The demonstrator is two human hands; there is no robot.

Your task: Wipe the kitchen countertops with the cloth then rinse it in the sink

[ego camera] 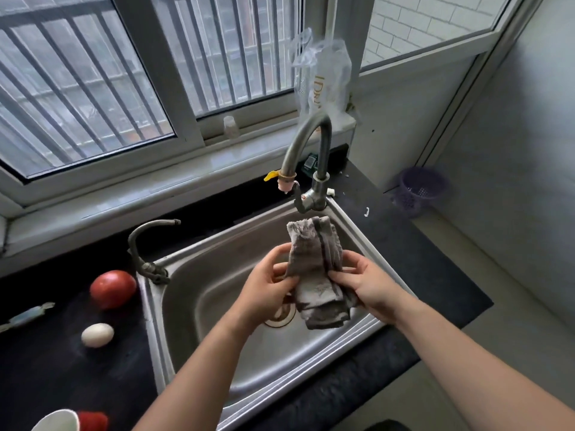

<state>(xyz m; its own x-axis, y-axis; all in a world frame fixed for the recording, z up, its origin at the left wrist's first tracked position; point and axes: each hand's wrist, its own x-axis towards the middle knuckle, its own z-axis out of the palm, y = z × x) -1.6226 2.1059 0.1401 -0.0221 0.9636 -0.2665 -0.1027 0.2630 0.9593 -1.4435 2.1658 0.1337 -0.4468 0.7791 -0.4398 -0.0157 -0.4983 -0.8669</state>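
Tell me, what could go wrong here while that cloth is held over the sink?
1. The left hand and right hand both hold the cloth, and no water shows at the faucet. Freeing a hand for the tap may let the cloth drop onto the drain.
2. The egg lies loose on the countertop beside the sink; a swinging elbow might set it rolling.
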